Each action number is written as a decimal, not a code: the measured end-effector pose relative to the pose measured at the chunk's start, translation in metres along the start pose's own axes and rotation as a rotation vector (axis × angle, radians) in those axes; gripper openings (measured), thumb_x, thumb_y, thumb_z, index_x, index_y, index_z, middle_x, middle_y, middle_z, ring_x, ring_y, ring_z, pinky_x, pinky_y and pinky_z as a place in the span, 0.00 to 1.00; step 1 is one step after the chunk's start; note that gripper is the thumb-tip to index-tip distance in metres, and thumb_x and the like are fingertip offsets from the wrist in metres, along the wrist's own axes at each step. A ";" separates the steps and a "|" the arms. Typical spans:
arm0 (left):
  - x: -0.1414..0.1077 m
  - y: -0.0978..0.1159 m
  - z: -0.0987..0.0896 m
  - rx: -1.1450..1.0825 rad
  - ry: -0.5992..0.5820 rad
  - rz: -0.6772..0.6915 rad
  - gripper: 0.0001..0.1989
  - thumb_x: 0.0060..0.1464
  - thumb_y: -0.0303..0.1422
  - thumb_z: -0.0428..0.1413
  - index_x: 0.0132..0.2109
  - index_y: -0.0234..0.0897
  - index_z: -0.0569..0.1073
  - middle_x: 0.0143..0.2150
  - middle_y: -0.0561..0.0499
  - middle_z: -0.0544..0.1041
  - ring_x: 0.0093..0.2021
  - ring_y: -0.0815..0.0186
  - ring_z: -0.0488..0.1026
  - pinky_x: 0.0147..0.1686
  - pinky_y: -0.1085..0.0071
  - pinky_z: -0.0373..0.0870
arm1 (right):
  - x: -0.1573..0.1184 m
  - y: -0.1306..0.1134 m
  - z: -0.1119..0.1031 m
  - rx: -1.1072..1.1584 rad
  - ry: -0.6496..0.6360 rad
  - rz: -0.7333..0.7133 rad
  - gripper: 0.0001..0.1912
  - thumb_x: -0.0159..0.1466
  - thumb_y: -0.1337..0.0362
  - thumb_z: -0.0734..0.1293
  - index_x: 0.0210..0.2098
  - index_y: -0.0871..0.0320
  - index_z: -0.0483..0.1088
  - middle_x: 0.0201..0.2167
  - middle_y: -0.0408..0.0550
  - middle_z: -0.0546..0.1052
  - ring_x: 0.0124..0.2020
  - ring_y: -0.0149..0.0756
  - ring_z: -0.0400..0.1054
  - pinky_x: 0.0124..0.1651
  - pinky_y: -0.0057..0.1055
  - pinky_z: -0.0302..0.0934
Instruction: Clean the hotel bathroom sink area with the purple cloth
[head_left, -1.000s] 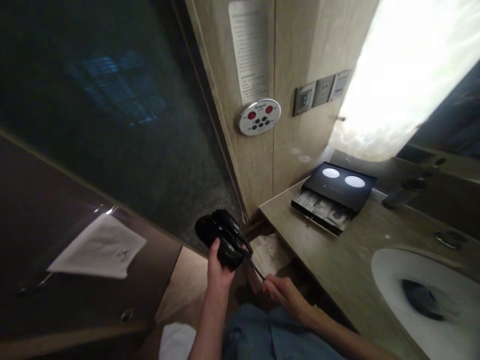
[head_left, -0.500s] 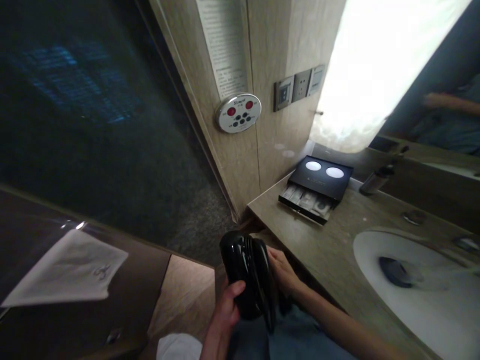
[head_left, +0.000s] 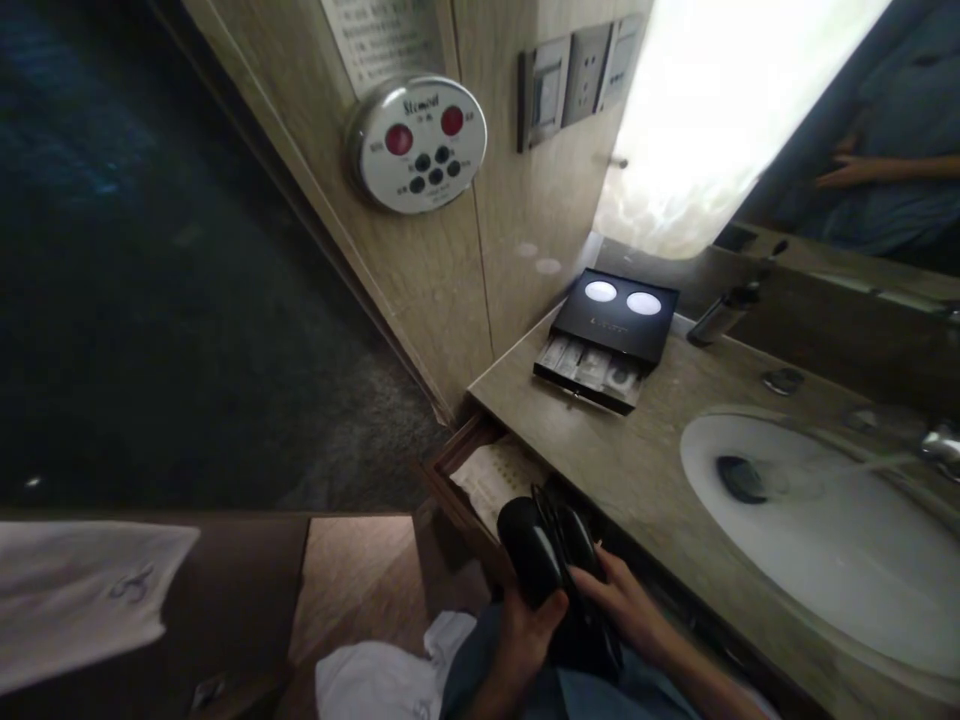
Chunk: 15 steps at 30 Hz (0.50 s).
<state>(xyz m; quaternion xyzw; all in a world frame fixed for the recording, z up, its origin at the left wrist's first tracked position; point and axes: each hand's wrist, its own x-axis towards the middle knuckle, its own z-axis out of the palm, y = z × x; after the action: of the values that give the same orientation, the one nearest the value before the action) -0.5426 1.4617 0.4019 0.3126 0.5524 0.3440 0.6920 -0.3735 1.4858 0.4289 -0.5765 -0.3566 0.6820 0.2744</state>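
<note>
A glossy black hair dryer (head_left: pixel 531 550), apparently folded, is held between my two hands at the bottom of the view. My left hand (head_left: pixel 525 635) is closed round its near-left side, with the thumb across the body. On the other side, the fingers of my right hand (head_left: pixel 619 600) are wrapped around the part folded against the body. Beneath and just beyond the dryer, a wooden drawer (head_left: pixel 441 488) is pulled out from under the counter. Inside it lies a pale printed sheet or bag (head_left: pixel 487 478), partly hidden by the dryer.
On the stone counter (head_left: pixel 645 450) is a black box (head_left: pixel 611 325) with its small tray of packets slid out. Water runs into the white sink (head_left: pixel 795 570), where a dark object (head_left: pixel 741 480) lies. White towels (head_left: pixel 375 675) are low at the left.
The view has shifted, bringing the open drawer and its pale contents into sight. Both hands and the hair dryer now appear farther right and lower, the dryer still held.
</note>
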 end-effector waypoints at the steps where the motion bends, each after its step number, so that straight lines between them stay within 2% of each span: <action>1: 0.000 0.000 0.000 0.036 -0.050 0.008 0.51 0.43 0.61 0.64 0.67 0.34 0.65 0.67 0.34 0.67 0.67 0.47 0.66 0.71 0.52 0.60 | -0.004 0.009 -0.005 -0.003 0.016 0.029 0.38 0.60 0.39 0.67 0.57 0.63 0.68 0.54 0.54 0.75 0.57 0.46 0.68 0.61 0.38 0.64; 3: 0.007 0.005 -0.001 0.116 -0.236 0.021 0.53 0.44 0.65 0.60 0.68 0.35 0.64 0.67 0.34 0.67 0.67 0.47 0.65 0.71 0.53 0.58 | -0.013 0.025 -0.017 -0.007 0.065 0.070 0.38 0.61 0.39 0.66 0.57 0.64 0.69 0.56 0.54 0.74 0.58 0.48 0.67 0.63 0.41 0.62; 4: 0.016 0.008 -0.003 0.151 -0.392 0.021 0.53 0.44 0.66 0.59 0.67 0.34 0.65 0.66 0.34 0.69 0.67 0.47 0.65 0.71 0.53 0.58 | -0.018 0.032 -0.024 -0.012 0.095 0.085 0.39 0.61 0.39 0.66 0.57 0.64 0.69 0.57 0.55 0.73 0.59 0.49 0.66 0.65 0.43 0.61; 6: 0.052 0.012 -0.007 0.251 -0.666 -0.010 0.47 0.50 0.65 0.54 0.64 0.32 0.70 0.61 0.35 0.74 0.63 0.48 0.70 0.68 0.54 0.63 | -0.029 0.045 -0.037 -0.016 0.161 0.117 0.39 0.60 0.38 0.66 0.57 0.64 0.69 0.60 0.56 0.71 0.62 0.51 0.64 0.69 0.46 0.58; 7: 0.078 0.010 -0.007 0.281 -0.776 -0.077 0.40 0.57 0.61 0.51 0.61 0.31 0.72 0.58 0.35 0.75 0.60 0.49 0.72 0.65 0.54 0.67 | -0.035 0.049 -0.042 -0.013 0.199 0.135 0.39 0.60 0.38 0.66 0.58 0.63 0.69 0.62 0.56 0.70 0.64 0.52 0.63 0.70 0.47 0.57; 8: 0.107 0.005 -0.007 0.392 -0.574 -0.120 0.30 0.66 0.50 0.44 0.55 0.29 0.77 0.53 0.36 0.78 0.54 0.52 0.77 0.57 0.56 0.74 | -0.041 0.053 -0.047 -0.012 0.239 0.154 0.40 0.60 0.38 0.66 0.58 0.62 0.69 0.63 0.56 0.69 0.65 0.53 0.62 0.72 0.47 0.55; 9: 0.139 -0.003 -0.004 0.617 -0.298 -0.094 0.21 0.65 0.38 0.45 0.51 0.28 0.78 0.52 0.36 0.79 0.52 0.53 0.78 0.54 0.58 0.76 | -0.047 0.057 -0.049 -0.014 0.277 0.175 0.41 0.59 0.36 0.66 0.58 0.61 0.69 0.64 0.56 0.69 0.67 0.54 0.60 0.73 0.48 0.53; 10: 0.170 -0.013 0.000 0.732 -0.105 -0.057 0.22 0.63 0.29 0.45 0.57 0.23 0.73 0.58 0.29 0.74 0.60 0.48 0.73 0.61 0.53 0.70 | -0.053 0.059 -0.051 -0.020 0.308 0.199 0.42 0.57 0.35 0.66 0.58 0.61 0.70 0.64 0.57 0.68 0.68 0.55 0.59 0.75 0.49 0.51; 11: 0.198 -0.024 0.004 0.804 -0.002 -0.024 0.26 0.61 0.25 0.44 0.64 0.17 0.65 0.67 0.22 0.62 0.70 0.43 0.60 0.68 0.47 0.59 | -0.058 0.060 -0.051 -0.025 0.330 0.223 0.44 0.56 0.33 0.66 0.58 0.61 0.71 0.65 0.57 0.67 0.69 0.57 0.57 0.76 0.49 0.49; 12: 0.222 -0.035 0.006 0.865 0.027 0.019 0.29 0.58 0.21 0.45 0.67 0.15 0.61 0.71 0.20 0.54 0.74 0.40 0.52 0.71 0.44 0.51 | -0.063 0.060 -0.050 -0.027 0.344 0.243 0.45 0.55 0.32 0.66 0.58 0.61 0.71 0.65 0.58 0.67 0.70 0.58 0.56 0.76 0.50 0.48; 13: 0.241 -0.044 0.007 0.906 0.002 0.055 0.31 0.56 0.18 0.45 0.67 0.16 0.62 0.72 0.20 0.53 0.74 0.40 0.50 0.72 0.43 0.46 | -0.066 0.060 -0.048 -0.025 0.352 0.255 0.46 0.54 0.32 0.66 0.58 0.61 0.71 0.65 0.58 0.67 0.71 0.59 0.55 0.77 0.50 0.48; 14: 0.256 -0.050 0.004 0.934 -0.068 0.084 0.29 0.55 0.16 0.45 0.64 0.18 0.66 0.71 0.23 0.56 0.74 0.42 0.52 0.73 0.45 0.45 | -0.069 0.059 -0.047 -0.016 0.358 0.257 0.47 0.54 0.32 0.66 0.59 0.61 0.71 0.66 0.58 0.66 0.71 0.59 0.55 0.77 0.50 0.47; 15: 0.266 -0.052 -0.003 0.952 -0.161 0.108 0.26 0.54 0.15 0.46 0.58 0.22 0.73 0.67 0.27 0.64 0.72 0.46 0.57 0.73 0.49 0.47 | -0.070 0.057 -0.046 -0.008 0.357 0.248 0.47 0.54 0.33 0.66 0.60 0.61 0.70 0.66 0.58 0.66 0.71 0.58 0.55 0.77 0.50 0.48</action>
<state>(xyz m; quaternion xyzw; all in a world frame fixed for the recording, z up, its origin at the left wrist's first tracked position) -0.4978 1.6507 0.2129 0.6484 0.5761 0.0631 0.4937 -0.3137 1.4042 0.4208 -0.7289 -0.2314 0.5961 0.2448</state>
